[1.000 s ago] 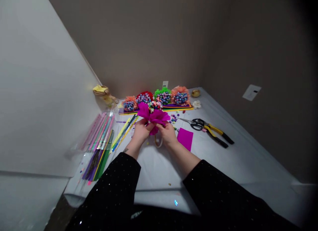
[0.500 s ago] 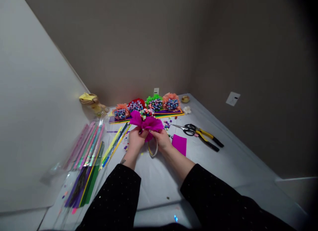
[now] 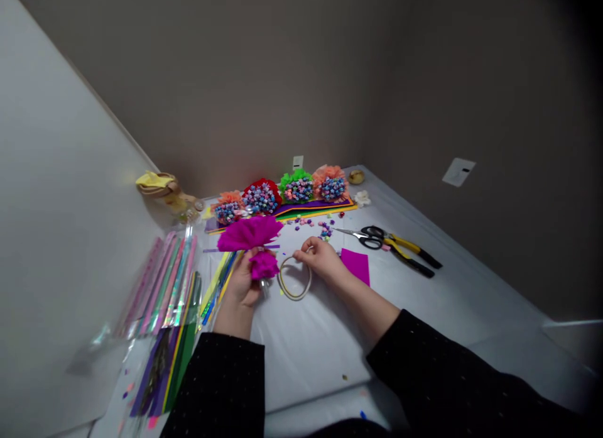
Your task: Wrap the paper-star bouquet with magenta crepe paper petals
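A person's left hand (image 3: 242, 284) holds a magenta paper flower (image 3: 249, 234) upright above the tabletop (image 3: 311, 344), its fingers closed around the gathered neck, probably to stop the folds springing loose; the right hand (image 3: 323, 259), just beside it, pinches the upper rim of a thin pale ring (image 3: 296, 297) between thumb and fingers, a grip that seems to leave the loop hanging free; whether anything links ring and flower cannot be told; scissors (image 3: 370, 238) and a yellow-and-black-handled tool (image 3: 412, 252) lie to the right, seemingly parked within reach; the flower's petals flare wide and crinkled, with a ruffled tuft (image 3: 264, 265) below; a flat, smooth-looking magenta sheet (image 3: 357, 267) lies past the right wrist; behind, a frilly green rosette (image 3: 296, 185) and its neighbours carry bumpy clusters of tiny coloured pieces.
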The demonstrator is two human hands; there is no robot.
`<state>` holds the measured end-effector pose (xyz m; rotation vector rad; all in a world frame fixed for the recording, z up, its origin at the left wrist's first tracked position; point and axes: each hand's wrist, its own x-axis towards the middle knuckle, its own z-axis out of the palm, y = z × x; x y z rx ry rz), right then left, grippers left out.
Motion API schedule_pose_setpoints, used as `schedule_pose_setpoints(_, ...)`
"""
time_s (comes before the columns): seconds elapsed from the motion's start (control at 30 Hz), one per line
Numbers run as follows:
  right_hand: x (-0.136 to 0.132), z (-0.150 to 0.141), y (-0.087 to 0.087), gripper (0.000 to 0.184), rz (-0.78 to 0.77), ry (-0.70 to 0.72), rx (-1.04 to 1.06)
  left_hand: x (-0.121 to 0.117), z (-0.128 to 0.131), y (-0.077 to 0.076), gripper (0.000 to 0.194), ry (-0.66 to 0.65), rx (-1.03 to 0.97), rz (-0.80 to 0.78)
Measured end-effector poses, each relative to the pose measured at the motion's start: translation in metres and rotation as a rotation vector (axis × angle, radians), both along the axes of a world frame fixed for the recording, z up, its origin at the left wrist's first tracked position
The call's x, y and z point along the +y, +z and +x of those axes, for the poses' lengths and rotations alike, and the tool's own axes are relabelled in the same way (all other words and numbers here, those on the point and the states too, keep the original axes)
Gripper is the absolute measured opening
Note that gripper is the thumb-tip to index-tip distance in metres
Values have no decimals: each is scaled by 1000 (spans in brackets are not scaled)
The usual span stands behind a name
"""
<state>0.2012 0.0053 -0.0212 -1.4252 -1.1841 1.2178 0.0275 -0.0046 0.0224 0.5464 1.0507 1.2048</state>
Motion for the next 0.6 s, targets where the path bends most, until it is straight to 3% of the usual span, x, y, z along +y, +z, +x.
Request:
schedule_pose_setpoints(0.1,-1,4,0,27,-111,128,59,4,17,-18,18,40,-108,-88)
schedule_pose_setpoints(0.27,-5,12,8,27,-213,313,225,12,32,-41,19,151,-66,-73)
schedule_pose_setpoints(0.4,-15,27,29,54,-138,829,345,12,30,-44,27,192,-38,-10)
schedule_pose_setpoints(0.43,-17,29,32,54,-108,870,370,10,30,-43,28,175,-35,-6)
schedule_pose_setpoints(0.5,-19,30,36,34,20,677,405,6,29,-38,28,105,-43,-6)
schedule_pose_setpoints(0.6,-18,22,33,26,191,259,311,-3,28,-28,27,-25,-91,-7)
